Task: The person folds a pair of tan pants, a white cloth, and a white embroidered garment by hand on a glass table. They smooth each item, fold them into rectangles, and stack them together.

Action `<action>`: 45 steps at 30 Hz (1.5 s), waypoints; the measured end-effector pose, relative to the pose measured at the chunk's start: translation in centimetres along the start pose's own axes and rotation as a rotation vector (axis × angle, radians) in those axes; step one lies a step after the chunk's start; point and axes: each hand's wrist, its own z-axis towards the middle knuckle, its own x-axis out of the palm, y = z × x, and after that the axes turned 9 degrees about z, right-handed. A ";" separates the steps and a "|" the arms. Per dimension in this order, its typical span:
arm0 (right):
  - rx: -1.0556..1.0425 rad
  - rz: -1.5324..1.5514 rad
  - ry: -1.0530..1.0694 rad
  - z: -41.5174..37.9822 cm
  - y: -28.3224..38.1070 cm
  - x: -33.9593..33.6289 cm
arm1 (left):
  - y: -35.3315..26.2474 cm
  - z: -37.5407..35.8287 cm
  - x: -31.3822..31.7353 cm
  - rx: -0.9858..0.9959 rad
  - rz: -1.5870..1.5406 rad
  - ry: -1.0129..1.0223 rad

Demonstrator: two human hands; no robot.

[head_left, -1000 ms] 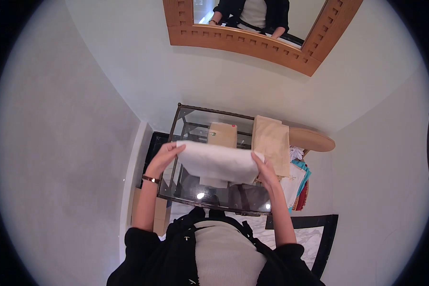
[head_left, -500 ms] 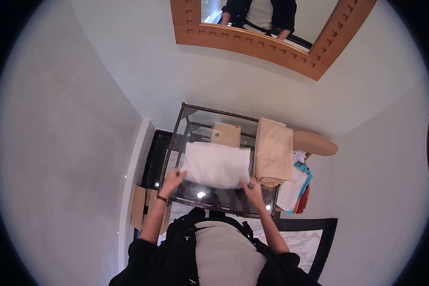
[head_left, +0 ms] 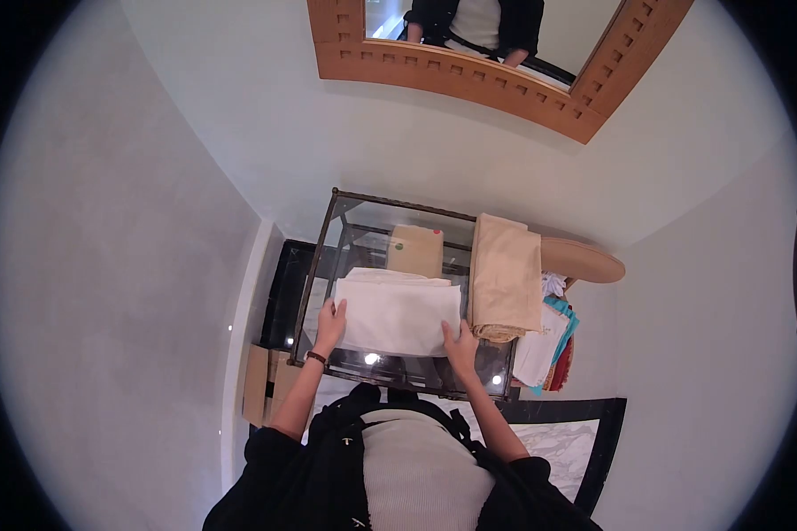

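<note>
A folded white cloth [head_left: 398, 314] lies on the glass-topped table [head_left: 372, 212], its layers showing along the far edge. At its left edge is my left hand [head_left: 331, 326], thumb on top and fingers partly hidden, closed on the cloth's side. My right hand [head_left: 460, 347] grips the opposite edge near the front corner, with the thumb over the fabric. Just right of the white cloth, a folded beige cloth [head_left: 506, 274] rests on the same table. Behind the white cloth a tan box or packet [head_left: 415, 251] shows, apparently under the glass.
Right of the table stand a round tan seat [head_left: 583, 260] and a pile of white, teal and red cloths [head_left: 545, 345]. Cardboard boxes [head_left: 259, 385] sit at the lower left. A wood-framed mirror [head_left: 456, 66] hangs on the wall ahead.
The white cloth has gone from slightly raised and rounded to lying flatter, its stacked layers now visible. Both hands have shifted from its front corners farther up its side edges.
</note>
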 end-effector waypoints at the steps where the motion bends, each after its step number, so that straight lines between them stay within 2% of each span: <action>1: -0.117 0.024 -0.067 0.1 -0.4 0.5 | -1.6 -0.2 -0.5 0.123 -0.037 -0.099; 3: -0.208 -0.115 -0.173 0.2 -1.2 1.1 | -5.1 -0.8 -1.2 0.367 -0.110 -0.295; 4: -0.253 -0.186 -0.226 0.2 -1.5 1.3 | -5.8 -0.7 -1.4 0.347 -0.059 -0.270; 8: 0.137 -0.287 0.074 0.7 -0.9 1.0 | -5.7 -0.3 -1.1 0.209 0.126 -0.155; 9: 0.268 -0.275 0.169 1.0 1.5 0.0 | -5.3 -0.2 -0.8 0.164 0.168 -0.121; 10: 0.399 -0.261 0.260 1.0 3.3 -0.8 | -5.7 -0.6 -1.0 0.187 0.184 -0.192; 12: 0.133 -0.234 0.146 0.1 4.5 -1.5 | -7.3 -2.0 -1.8 0.241 0.211 -0.324; 13: 0.006 -0.223 0.089 -0.4 4.6 -1.7 | -7.8 -2.4 -2.3 0.434 0.269 -0.480; 16: -0.405 -0.271 0.118 1.7 3.9 -1.4 | -8.2 -5.0 -3.5 0.262 0.207 -0.090; 19: -0.608 -0.448 0.219 5.0 2.8 0.0 | -6.3 -6.2 -3.0 -0.172 -0.242 0.814; 22: -0.669 -0.411 0.253 7.4 0.7 2.0 | -7.0 -8.8 -3.2 -0.393 -0.722 1.137; 25: -0.549 -0.439 0.434 8.2 0.7 2.2 | -6.0 -9.0 -1.2 -0.617 -1.067 0.985; 28: -0.464 -0.577 0.416 7.3 1.0 2.1 | -5.9 -9.0 -0.3 -0.792 -1.285 0.937; 31: -0.469 -0.557 0.211 5.4 -0.6 2.9 | -4.9 -9.1 1.1 -0.612 -1.144 0.822; 34: -0.116 -0.488 0.283 3.2 -1.5 3.1 | -6.8 -8.6 1.3 -0.432 -0.795 0.671; 37: 0.104 -0.405 0.291 0.4 -1.1 2.0 | -7.6 -6.9 2.4 -0.077 -0.406 0.441; 40: 0.229 -0.316 0.213 -0.9 -0.3 1.3 | -8.1 -4.7 4.3 0.142 -0.409 0.276; 43: 0.230 -0.292 0.130 0.7 0.6 0.9 | -10.9 -2.0 4.2 0.023 -0.423 0.411; 45: 0.191 -0.214 0.083 2.8 1.3 0.9 | -11.3 1.5 6.1 0.052 -0.572 0.466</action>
